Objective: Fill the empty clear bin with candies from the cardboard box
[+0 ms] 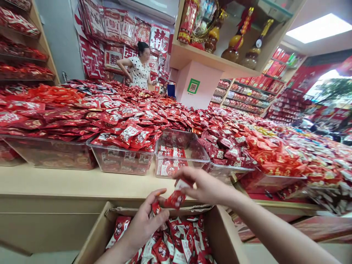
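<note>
Above an open cardboard box [229, 234] of red and white packets [162, 251], both hands are close together. My right hand [198, 185] is closed on a red and white packet [176, 198], holding its upper end. Just left of it, my left hand [150, 218] has its thumb and fingers around another small red packet [156, 208]. The held packets nearly meet; whether they touch is unclear. Behind the hands on the counter stands a clear plastic bin [196, 160] with a few red and white packets low inside.
Clear bins heaped with red packets line the counter [121, 184], including one at left [121, 161] and one with orange-red packets [275, 157] at right. A wooden shelf [209, 62] overhangs. A person [139, 71] stands behind the heaps.
</note>
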`<state>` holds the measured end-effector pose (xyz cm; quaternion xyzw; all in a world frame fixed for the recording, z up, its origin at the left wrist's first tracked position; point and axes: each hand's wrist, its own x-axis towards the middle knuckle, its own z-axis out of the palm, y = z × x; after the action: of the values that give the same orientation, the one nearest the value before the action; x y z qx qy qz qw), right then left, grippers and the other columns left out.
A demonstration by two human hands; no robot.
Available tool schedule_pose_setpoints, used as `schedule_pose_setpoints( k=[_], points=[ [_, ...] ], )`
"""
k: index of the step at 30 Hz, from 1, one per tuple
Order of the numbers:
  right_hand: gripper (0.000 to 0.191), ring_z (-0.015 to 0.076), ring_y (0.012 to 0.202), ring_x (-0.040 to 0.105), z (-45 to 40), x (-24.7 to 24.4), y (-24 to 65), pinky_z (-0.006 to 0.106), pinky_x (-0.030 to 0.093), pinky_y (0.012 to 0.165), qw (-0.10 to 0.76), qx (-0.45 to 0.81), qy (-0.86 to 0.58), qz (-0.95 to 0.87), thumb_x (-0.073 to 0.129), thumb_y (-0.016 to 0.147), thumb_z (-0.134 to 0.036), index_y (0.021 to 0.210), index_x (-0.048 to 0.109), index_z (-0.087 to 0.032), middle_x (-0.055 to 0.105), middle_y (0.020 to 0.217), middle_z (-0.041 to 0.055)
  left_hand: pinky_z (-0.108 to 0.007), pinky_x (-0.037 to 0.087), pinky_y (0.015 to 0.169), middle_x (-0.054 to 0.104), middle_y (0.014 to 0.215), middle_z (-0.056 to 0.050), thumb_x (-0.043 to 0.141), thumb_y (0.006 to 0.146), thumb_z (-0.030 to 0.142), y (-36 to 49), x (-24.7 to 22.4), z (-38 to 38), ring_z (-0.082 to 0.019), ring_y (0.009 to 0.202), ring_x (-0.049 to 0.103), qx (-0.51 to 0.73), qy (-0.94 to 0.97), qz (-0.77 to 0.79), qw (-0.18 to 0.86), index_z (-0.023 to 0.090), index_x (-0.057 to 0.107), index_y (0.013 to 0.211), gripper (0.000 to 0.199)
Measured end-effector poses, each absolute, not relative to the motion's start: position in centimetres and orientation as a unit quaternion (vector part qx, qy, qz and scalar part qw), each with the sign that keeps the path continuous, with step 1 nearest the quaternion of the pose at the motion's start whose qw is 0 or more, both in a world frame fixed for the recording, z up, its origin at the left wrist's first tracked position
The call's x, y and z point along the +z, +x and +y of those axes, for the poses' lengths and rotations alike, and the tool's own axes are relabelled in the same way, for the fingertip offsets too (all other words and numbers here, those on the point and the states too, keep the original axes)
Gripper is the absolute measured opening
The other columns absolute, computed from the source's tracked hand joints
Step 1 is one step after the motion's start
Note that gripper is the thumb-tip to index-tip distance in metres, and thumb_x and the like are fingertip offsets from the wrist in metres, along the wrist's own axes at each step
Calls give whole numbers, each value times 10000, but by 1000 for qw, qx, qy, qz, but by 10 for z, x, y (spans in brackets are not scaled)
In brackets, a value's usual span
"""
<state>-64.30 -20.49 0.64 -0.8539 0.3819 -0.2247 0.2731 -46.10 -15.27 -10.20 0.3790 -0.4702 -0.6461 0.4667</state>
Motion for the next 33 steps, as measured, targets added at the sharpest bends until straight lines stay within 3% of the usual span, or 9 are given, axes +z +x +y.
schedule_pose_setpoints(
  k=[4, 8, 10, 13, 16, 18, 21, 27, 33],
  points=[
    [349, 137, 726, 560, -177, -35, -610, 257, 457, 622, 373, -302, -773, 415, 553, 706, -143, 1043, 483, -201, 591, 868, 30, -260, 447, 731, 620, 905, -7, 620, 710, 313, -462, -102, -150, -179, 884, 534, -631, 377, -510, 448, 251, 567, 1010, 311],
    [155, 143, 693, 576, -163, -58, -599, 249, 468, 591, 492, -376, -666, 415, 554, 747, -251, 880, 509, -185, 603, 780, 27, -303, 414, 832, 616, 934, -19, 606, 722, 283, -465, -104, -149, -182, 892, 528, -616, 362, -494, 495, 232, 570, 999, 284],
    [83, 141, 707, 581, -167, -42, -605, 261, 469, 639, 436, -377, -718, 389, 512, 784, -245, 835, 538, -185, 615, 770, 26, -278, 437, 760, 596, 882, -12, 608, 713, 314, -466, -104, -148, -160, 799, 533, -611, 375, -485, 500, 231, 568, 984, 286],
    [112, 147, 799, 573, -196, 6, -621, 284, 453, 725, 230, -438, -792, 359, 459, 816, -229, 891, 532, -189, 606, 862, 44, -231, 431, 613, 565, 836, -2, 595, 703, 364, -467, -103, -148, -128, 679, 501, -601, 418, -476, 487, 232, 573, 944, 276],
    [166, 165, 873, 540, -249, 44, -632, 290, 429, 747, 60, -378, -800, 463, 425, 811, -192, 957, 501, -167, 569, 948, 77, -250, 416, 691, 581, 829, -16, 607, 677, 335, -468, -104, -149, -153, 751, 513, -554, 454, -498, 489, 212, 592, 878, 236],
    [227, 159, 842, 541, -286, 49, -630, 267, 431, 713, 74, -202, -824, 524, 457, 771, -160, 995, 492, -154, 574, 959, 76, -270, 406, 736, 588, 828, -21, 603, 666, 312, -469, -106, -151, -170, 782, 522, -524, 474, -513, 487, 204, 592, 852, 215],
    [370, 133, 705, 550, -328, 32, -614, 209, 429, 577, 129, -43, -847, 514, 597, 629, -134, 992, 524, -143, 607, 886, 43, -279, 409, 732, 568, 805, -13, 577, 675, 263, -469, -111, -151, -166, 739, 524, -486, 485, -552, 473, 200, 582, 834, 170],
    [182, 108, 583, 516, -355, 2, -576, 179, 374, 494, 136, 102, -871, 462, 605, 553, -77, 717, 626, -153, 605, 649, -25, -266, 427, 673, 509, 805, -7, 514, 714, 167, -466, -113, -149, -144, 667, 522, -430, 457, -647, 432, 202, 552, 823, 121],
    [284, 182, 738, 564, -348, -3, -568, 235, 419, 604, 74, 108, -863, 488, 624, 628, -165, 911, 617, -136, 646, 886, 66, -275, 427, 677, 516, 801, -15, 512, 690, 123, -463, -110, -150, -152, 668, 535, -419, 453, -661, 427, 201, 545, 827, 161]
  ],
)
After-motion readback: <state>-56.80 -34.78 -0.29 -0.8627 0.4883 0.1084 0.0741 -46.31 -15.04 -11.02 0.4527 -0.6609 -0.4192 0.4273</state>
